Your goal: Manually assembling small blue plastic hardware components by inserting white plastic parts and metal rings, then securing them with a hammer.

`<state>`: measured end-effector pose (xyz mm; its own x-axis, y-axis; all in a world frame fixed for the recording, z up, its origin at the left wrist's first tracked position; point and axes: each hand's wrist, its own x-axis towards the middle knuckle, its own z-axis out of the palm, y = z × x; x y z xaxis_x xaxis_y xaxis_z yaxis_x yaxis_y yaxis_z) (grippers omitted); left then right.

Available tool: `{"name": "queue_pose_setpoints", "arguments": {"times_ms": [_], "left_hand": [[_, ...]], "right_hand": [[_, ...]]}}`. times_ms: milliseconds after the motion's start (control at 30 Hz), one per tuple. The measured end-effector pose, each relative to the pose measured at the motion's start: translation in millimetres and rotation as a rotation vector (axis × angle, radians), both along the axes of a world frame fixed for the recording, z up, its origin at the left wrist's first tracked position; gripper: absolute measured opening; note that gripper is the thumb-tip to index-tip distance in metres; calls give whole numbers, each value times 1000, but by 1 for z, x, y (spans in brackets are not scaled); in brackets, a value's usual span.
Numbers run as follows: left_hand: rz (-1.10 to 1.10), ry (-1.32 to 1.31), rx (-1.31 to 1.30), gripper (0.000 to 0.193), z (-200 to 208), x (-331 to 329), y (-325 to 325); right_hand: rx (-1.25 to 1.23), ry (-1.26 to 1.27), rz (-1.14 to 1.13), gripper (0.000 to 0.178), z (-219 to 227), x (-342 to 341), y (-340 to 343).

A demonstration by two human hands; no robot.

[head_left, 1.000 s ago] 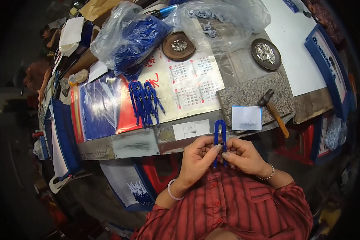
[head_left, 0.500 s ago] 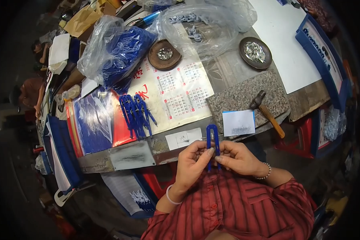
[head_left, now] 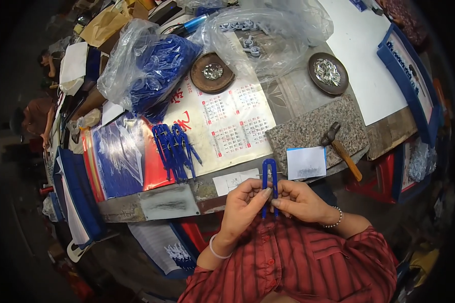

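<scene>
A blue plastic drawing compass [head_left: 265, 174], shaped like a narrow U with two long legs, stands upright in front of my shirt, rounded end away from me. A thin metal rod crosses it between the legs. My left hand [head_left: 244, 206] pinches the left leg between thumb and fingers. My right hand [head_left: 301, 203] pinches the right leg, its thumb close to the left thumb. The fingertips partly hide the middle of the legs. Just beyond lie a sketched paper slip [head_left: 233, 182] and a white pad with grey scribbles [head_left: 306, 162].
A hammer [head_left: 342, 150] rests on a granite slab [head_left: 316, 123]. Several blue compasses [head_left: 175, 151] lie piled at left. Two round dishes hold small metal parts: a notched dish [head_left: 211, 86] and a right-hand dish [head_left: 337, 87]. Behind are a blue-filled bag [head_left: 162, 65] and a clear bag [head_left: 283, 30].
The whole view has shifted slightly, so the table's contents sit a little lower and farther right. Both hands keep their pinch on the compass, almost unmoved.
</scene>
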<state>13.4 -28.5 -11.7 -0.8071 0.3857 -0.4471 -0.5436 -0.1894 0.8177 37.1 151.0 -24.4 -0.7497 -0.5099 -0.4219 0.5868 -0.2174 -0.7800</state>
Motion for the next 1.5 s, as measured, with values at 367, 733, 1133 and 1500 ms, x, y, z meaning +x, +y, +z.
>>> {"name": "queue_pose_setpoints", "arguments": {"times_ms": [367,733,1133,1500], "left_hand": [[-12,113,-6,20,-7,-9,-3],[223,-59,298,20,-1,-18,-20],[210,-62,192,21,2,-8,-12],[170,-110,210,23,1,8,-12]], "right_hand": [[128,147,74,13,10,-12,-9],[432,848,229,19,132,-90,33],[301,1031,762,22,261,-110,-56],[-138,1065,230,22,216,-67,-47]]}}
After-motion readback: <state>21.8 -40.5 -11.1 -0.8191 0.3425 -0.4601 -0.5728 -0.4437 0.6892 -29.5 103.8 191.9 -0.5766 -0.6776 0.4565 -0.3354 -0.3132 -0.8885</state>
